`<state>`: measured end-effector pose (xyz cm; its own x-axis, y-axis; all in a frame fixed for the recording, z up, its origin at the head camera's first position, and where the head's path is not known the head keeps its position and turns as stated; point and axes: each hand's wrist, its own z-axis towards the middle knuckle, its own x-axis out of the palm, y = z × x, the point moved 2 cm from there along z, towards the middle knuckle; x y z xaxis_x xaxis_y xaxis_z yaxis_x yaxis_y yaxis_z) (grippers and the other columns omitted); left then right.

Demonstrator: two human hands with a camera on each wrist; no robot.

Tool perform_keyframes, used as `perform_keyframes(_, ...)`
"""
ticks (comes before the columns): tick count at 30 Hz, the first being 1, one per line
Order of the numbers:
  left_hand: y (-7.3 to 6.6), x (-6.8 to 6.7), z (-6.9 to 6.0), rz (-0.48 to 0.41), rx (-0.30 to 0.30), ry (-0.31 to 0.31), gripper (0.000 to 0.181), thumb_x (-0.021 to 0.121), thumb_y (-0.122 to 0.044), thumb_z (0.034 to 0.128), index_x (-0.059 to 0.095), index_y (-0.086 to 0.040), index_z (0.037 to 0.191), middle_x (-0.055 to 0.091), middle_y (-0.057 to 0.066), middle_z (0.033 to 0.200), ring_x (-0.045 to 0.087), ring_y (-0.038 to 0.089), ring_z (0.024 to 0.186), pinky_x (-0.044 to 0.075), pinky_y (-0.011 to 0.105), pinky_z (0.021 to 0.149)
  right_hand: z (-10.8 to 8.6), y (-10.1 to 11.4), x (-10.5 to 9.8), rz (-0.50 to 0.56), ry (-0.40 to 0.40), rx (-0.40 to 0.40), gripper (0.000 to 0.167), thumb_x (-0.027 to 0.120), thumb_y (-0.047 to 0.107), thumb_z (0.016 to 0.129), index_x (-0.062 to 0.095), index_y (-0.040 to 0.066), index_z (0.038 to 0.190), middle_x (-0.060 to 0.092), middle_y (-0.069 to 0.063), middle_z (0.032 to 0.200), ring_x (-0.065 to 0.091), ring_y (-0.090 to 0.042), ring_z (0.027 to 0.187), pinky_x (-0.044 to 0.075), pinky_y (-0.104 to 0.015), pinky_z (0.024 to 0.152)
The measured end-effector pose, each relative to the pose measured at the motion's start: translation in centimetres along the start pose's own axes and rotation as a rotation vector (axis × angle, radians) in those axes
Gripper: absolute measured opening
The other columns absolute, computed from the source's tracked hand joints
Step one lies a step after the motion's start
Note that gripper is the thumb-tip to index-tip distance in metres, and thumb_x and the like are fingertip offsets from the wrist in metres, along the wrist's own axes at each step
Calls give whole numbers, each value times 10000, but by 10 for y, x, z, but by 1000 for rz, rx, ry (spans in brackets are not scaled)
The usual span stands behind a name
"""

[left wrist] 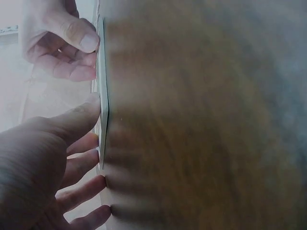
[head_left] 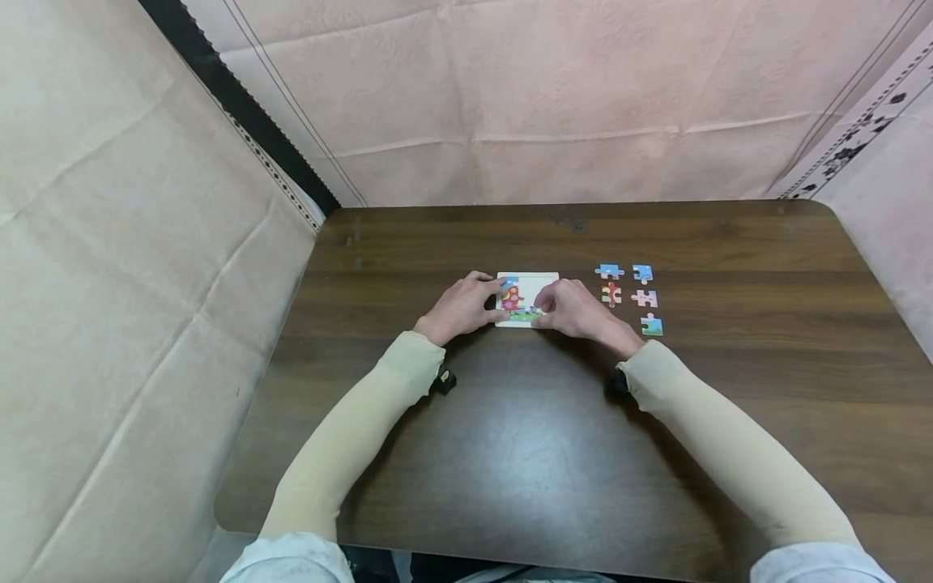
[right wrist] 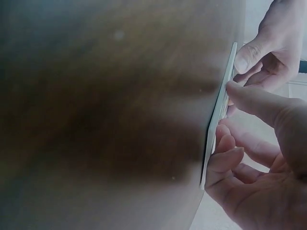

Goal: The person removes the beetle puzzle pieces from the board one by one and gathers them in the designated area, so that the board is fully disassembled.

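A small white puzzle board [head_left: 535, 284] lies on the table, with joined jigsaw pieces [head_left: 513, 298] showing a red figure, blue sky and green ground along its left and lower parts. My left hand [head_left: 464, 306] rests at the board's left side, thumb and fingers extended; its thumb and forefinger touch the joined pieces and board edge. Over the board's right part, my right hand [head_left: 577, 311] pinches a puzzle piece [head_left: 540, 312] low on the board between thumb and bent fingers, which mostly hide it. From the right wrist view, the board [right wrist: 218, 112] appears edge-on.
Several loose jigsaw pieces lie to the right of the board, among them a blue one [head_left: 609, 271], a red one [head_left: 611, 294], a pink one [head_left: 645, 299] and a blue-green one [head_left: 652, 325]. The brown wooden table [head_left: 496, 453] meets pale cloth hangings [head_left: 568, 97] behind.
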<state>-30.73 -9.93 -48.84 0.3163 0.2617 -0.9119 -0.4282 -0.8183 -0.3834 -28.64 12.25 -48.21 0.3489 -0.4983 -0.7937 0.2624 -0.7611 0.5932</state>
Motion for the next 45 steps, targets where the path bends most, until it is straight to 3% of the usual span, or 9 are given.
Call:
perform_keyframes(12,-1,0,-2,27,7,-9,594,778,-412,1016,643,-162,1538,563,67,1660,462,285,1559,477,500,1253,1,8,0,21,41,76,274,846,147,949,719,5,1146,764,-164,1084,694,-276,974,572,-451,934)
perform_keyframes(21,-1,1,-2,28,18,-6,602,762,-422,1027,627,-159,1551,574,83,1645,458,290,1563,473,499,1257,1,8,2,13,-21,44,272,867,107,904,770,-8,1130,805,-166,1028,733,-272,940,590,-445,910)
perform_keyframes(35,-1,1,-3,19,-4,7,640,760,-434,1026,591,-176,1586,556,88,1656,437,285,1577,463,513,1264,1,9,-2,-56,41,-36,313,845,144,947,803,-16,1213,822,-185,1107,758,-293,995,621,-477,937)
perform_keyframes(45,0,0,-4,19,12,-1,632,751,-428,1035,587,-170,1588,573,81,1644,443,284,1578,477,495,1251,4,5,-2,-70,43,-60,320,840,144,951,799,-23,1221,817,-189,1097,726,-258,913,619,-444,883)
